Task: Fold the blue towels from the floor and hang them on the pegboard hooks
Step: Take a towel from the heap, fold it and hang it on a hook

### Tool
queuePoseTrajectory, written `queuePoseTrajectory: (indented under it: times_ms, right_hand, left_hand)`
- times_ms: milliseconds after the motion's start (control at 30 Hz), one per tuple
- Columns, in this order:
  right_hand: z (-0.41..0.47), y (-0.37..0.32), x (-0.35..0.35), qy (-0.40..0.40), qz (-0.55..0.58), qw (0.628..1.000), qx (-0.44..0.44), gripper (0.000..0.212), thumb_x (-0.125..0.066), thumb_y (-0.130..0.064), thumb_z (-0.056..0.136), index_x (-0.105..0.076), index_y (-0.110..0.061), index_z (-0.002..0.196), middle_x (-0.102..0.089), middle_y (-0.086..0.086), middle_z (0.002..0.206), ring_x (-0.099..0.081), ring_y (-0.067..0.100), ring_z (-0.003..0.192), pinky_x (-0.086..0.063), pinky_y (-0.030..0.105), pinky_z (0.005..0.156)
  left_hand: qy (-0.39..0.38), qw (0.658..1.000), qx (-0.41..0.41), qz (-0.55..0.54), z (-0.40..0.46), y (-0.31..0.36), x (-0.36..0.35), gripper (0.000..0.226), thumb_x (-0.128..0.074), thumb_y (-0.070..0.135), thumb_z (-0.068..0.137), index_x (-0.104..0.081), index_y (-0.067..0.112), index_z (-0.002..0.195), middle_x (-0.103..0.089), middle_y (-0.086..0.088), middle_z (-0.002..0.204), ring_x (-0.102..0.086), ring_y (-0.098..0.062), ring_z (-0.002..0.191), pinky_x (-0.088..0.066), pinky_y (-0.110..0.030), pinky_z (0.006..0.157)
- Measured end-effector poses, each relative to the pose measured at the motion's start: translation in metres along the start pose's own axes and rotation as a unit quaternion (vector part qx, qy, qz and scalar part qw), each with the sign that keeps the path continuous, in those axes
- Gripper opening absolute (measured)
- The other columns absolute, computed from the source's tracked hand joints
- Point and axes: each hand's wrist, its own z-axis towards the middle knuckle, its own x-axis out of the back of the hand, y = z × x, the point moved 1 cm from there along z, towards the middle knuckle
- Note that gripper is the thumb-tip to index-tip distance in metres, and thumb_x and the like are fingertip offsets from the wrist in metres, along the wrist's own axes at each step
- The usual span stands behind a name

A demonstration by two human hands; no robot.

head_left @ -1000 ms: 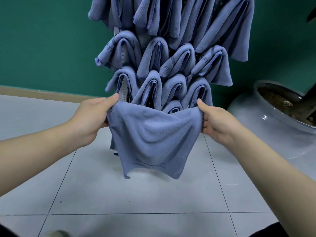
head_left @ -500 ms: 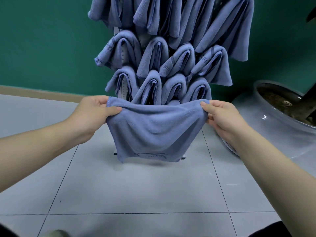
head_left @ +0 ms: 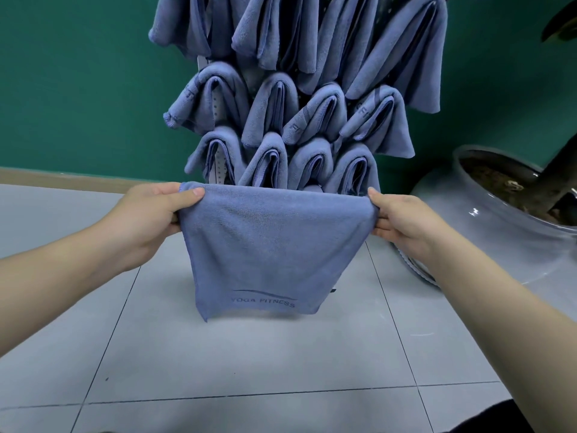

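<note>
Both hands were up in front of the rack, and the blue towel hung stretched between them, held clear of the grey tiled floor. The left hand pinched the towel's upper left corner, thumb lying over the top edge and fingers curled behind. The right hand gripped the upper right corner the same way, fingers tucked under the cloth. The top edge ran nearly level, and the towel dropped flat, with "YOGA FITNESS" printed near its lower hem. It looked doubled over, though the layers were hard to make out. Just behind it stood the pegboard, almost wholly covered by rows of hung towels, folded and draped. To the right sat a big glossy planter on the floor, against the green wall.
</note>
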Motion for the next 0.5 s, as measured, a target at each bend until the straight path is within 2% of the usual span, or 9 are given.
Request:
queuePoseTrajectory:
  times_ms: [100, 200, 267, 367, 433, 500]
  right_hand:
    - [0.002, -0.002, -0.001, -0.069, 0.065, 0.995, -0.022, 0.023, -0.064, -0.017, 0.100, -0.071, -0.006, 0.118, -0.076, 0.008, 0.116, -0.072, 0.019, 0.103, -0.056, 0.027, 0.085]
    - [0.002, -0.003, -0.002, -0.093, 0.057, 0.994, 0.014, 0.020, -0.064, -0.004, 0.096, -0.074, -0.004, 0.113, -0.076, 0.008, 0.109, -0.070, 0.017, 0.096, -0.054, 0.027, 0.090]
    - [0.003, -0.002, -0.002, -0.086, 0.030, 0.995, 0.037, 0.012, -0.064, -0.003, 0.096, -0.076, -0.006, 0.095, -0.077, 0.005, 0.099, -0.070, 0.015, 0.088, -0.055, 0.027, 0.087]
    - [0.006, 0.002, -0.001, -0.051, -0.034, 0.996, 0.070, 0.030, -0.068, -0.008, 0.097, -0.061, -0.010, 0.068, -0.066, 0.001, 0.077, -0.063, 0.012, 0.075, -0.052, 0.023, 0.079]
    - [0.007, 0.003, -0.002, -0.014, -0.114, 0.989, 0.094, 0.034, -0.071, -0.013, 0.097, -0.056, -0.005, 0.067, -0.057, 0.000, 0.067, -0.055, 0.008, 0.065, -0.049, 0.018, 0.071]
    - [0.008, 0.005, -0.002, 0.006, -0.157, 0.981, 0.112, 0.034, -0.074, -0.020, 0.096, -0.061, 0.005, 0.075, -0.052, 0.006, 0.070, -0.051, 0.012, 0.067, -0.045, 0.022, 0.074]
  left_hand:
    - [-0.006, 1.000, 0.000, -0.005, 0.000, 0.000, 0.004, 0.020, -0.059, 0.015, 0.101, -0.074, 0.007, 0.111, -0.079, -0.004, 0.110, -0.074, -0.015, 0.103, -0.055, -0.025, 0.085]
    - [0.011, 1.000, -0.019, 0.011, 0.003, 0.006, 0.011, 0.019, -0.059, 0.017, 0.102, -0.074, 0.008, 0.110, -0.079, -0.004, 0.110, -0.073, -0.016, 0.104, -0.055, -0.027, 0.090]
    - [0.027, 0.998, -0.041, 0.028, 0.005, 0.008, 0.015, 0.019, -0.060, 0.018, 0.101, -0.074, 0.008, 0.109, -0.078, -0.005, 0.111, -0.072, -0.019, 0.107, -0.053, -0.033, 0.097]
    - [0.049, 0.995, -0.071, 0.045, 0.004, 0.010, 0.017, 0.018, -0.062, 0.021, 0.101, -0.075, 0.009, 0.107, -0.077, -0.005, 0.115, -0.070, -0.018, 0.108, -0.052, -0.036, 0.100]
    - [0.066, 0.993, -0.082, 0.053, 0.003, 0.011, 0.016, 0.018, -0.064, 0.022, 0.101, -0.075, 0.009, 0.105, -0.076, -0.005, 0.116, -0.069, -0.015, 0.108, -0.052, -0.036, 0.102]
    - [0.078, 0.992, -0.089, 0.046, 0.001, 0.013, 0.015, 0.016, -0.064, 0.023, 0.100, -0.074, 0.011, 0.102, -0.076, -0.003, 0.114, -0.070, -0.012, 0.106, -0.051, -0.033, 0.103]
